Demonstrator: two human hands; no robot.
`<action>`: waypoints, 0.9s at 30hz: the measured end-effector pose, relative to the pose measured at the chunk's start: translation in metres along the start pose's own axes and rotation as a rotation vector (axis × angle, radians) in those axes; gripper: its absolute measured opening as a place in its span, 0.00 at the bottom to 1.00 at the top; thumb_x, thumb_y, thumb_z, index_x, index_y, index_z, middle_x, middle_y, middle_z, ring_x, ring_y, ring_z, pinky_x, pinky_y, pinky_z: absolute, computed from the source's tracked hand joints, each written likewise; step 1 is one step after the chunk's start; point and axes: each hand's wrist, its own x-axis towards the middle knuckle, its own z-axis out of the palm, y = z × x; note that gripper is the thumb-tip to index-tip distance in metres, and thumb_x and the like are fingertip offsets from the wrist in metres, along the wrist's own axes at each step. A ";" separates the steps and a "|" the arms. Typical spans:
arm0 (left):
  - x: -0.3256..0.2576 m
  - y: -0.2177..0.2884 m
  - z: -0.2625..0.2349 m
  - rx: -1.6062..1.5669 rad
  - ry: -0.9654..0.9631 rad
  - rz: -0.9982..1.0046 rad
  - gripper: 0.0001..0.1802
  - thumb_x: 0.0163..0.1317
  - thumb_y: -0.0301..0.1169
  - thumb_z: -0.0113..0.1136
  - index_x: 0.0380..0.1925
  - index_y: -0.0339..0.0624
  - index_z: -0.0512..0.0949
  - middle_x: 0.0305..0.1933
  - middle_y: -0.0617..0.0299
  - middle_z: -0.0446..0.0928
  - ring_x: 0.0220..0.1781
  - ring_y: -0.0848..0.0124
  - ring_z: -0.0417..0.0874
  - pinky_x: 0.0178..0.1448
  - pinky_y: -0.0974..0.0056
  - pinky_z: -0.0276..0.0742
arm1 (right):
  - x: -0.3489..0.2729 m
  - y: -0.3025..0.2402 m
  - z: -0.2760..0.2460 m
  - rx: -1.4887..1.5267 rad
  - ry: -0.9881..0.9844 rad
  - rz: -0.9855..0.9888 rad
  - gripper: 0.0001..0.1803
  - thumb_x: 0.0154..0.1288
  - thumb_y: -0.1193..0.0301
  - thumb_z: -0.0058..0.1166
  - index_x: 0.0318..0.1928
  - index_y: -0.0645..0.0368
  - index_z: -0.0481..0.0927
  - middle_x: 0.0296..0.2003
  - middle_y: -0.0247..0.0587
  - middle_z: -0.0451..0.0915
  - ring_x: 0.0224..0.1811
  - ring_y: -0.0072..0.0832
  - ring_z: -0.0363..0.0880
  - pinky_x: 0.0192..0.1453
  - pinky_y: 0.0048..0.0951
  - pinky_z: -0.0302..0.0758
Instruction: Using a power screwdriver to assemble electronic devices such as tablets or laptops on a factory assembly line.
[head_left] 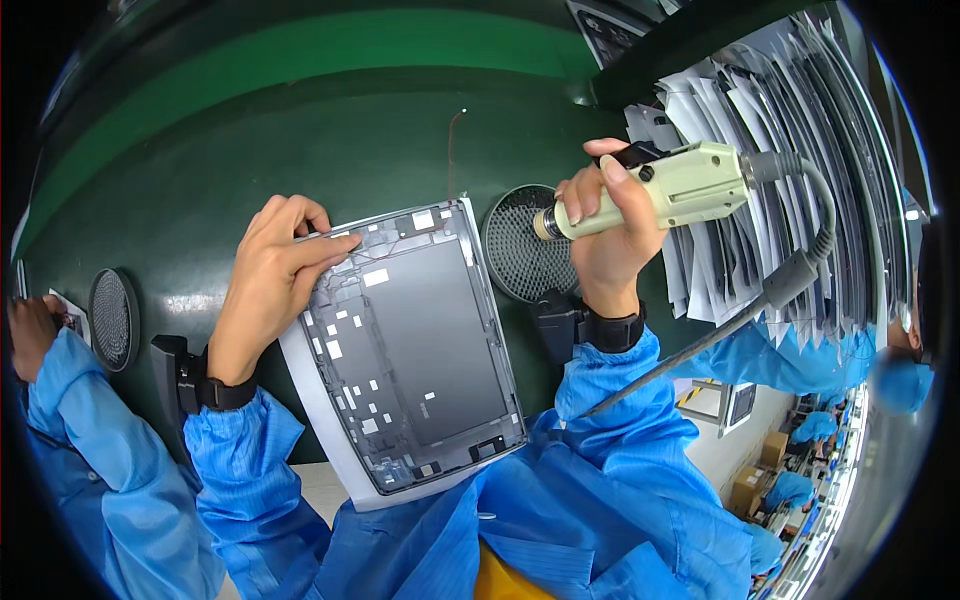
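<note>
Nearest the wearer, blue sleeves (560,500) rise from the lower edge, each wrist wearing a dark strap. Between the forearms lies an opened tablet shell (415,345), a grey tray with a dark panel in its middle and small white stickers along its left and top borders; it rests tilted on the green bench (300,140), its near corner toward the wearer's chest.

The left hand (275,275) lies on the shell's upper left corner, fingers (330,245) stretched flat and pressing on the frame, gripping nothing.

The right hand (605,235), up and to the right of the shell, is closed round a pale electric screwdriver (660,190), held nearly level with its tip pointing left, clear of the shell. A grey cable (800,270) runs from the tool's back end down to the right.

Just behind the right hand's knuckles, a round perforated dish (520,255) sits on the bench, just beside the shell's upper right corner. A second such dish (112,318) lies well left of the left hand, near another person's hand (30,335) in a blue sleeve.

Farther right of the right hand stands a rack of upright grey panels and white sheets (790,150).
</note>
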 end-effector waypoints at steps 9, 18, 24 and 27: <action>-0.001 -0.001 -0.001 -0.087 -0.011 -0.048 0.14 0.45 0.22 0.63 0.35 0.45 0.83 0.34 0.61 0.70 0.36 0.65 0.67 0.41 0.65 0.66 | 0.002 0.005 -0.003 -0.041 0.034 0.023 0.11 0.54 0.73 0.52 0.35 0.70 0.74 0.14 0.37 0.66 0.14 0.23 0.64 0.23 0.27 0.67; -0.003 -0.008 -0.008 -0.227 -0.042 -0.101 0.13 0.44 0.22 0.64 0.34 0.37 0.78 0.35 0.60 0.72 0.38 0.63 0.70 0.43 0.63 0.67 | 0.003 0.004 -0.003 -0.089 0.030 0.027 0.13 0.55 0.71 0.51 0.37 0.70 0.74 0.14 0.36 0.66 0.14 0.23 0.63 0.24 0.27 0.66; -0.010 -0.016 -0.010 -0.241 -0.080 -0.186 0.19 0.40 0.26 0.68 0.36 0.36 0.76 0.35 0.59 0.73 0.42 0.61 0.71 0.48 0.61 0.67 | -0.001 -0.022 -0.002 0.059 -0.136 0.039 0.19 0.59 0.65 0.44 0.44 0.68 0.71 0.14 0.32 0.62 0.16 0.22 0.62 0.30 0.28 0.64; -0.015 -0.021 -0.004 -0.196 -0.103 -0.074 0.20 0.41 0.29 0.69 0.37 0.38 0.77 0.37 0.60 0.72 0.45 0.61 0.70 0.50 0.61 0.66 | -0.004 -0.020 0.024 0.017 -0.355 0.078 0.19 0.60 0.63 0.41 0.45 0.64 0.71 0.16 0.29 0.59 0.18 0.20 0.59 0.35 0.29 0.63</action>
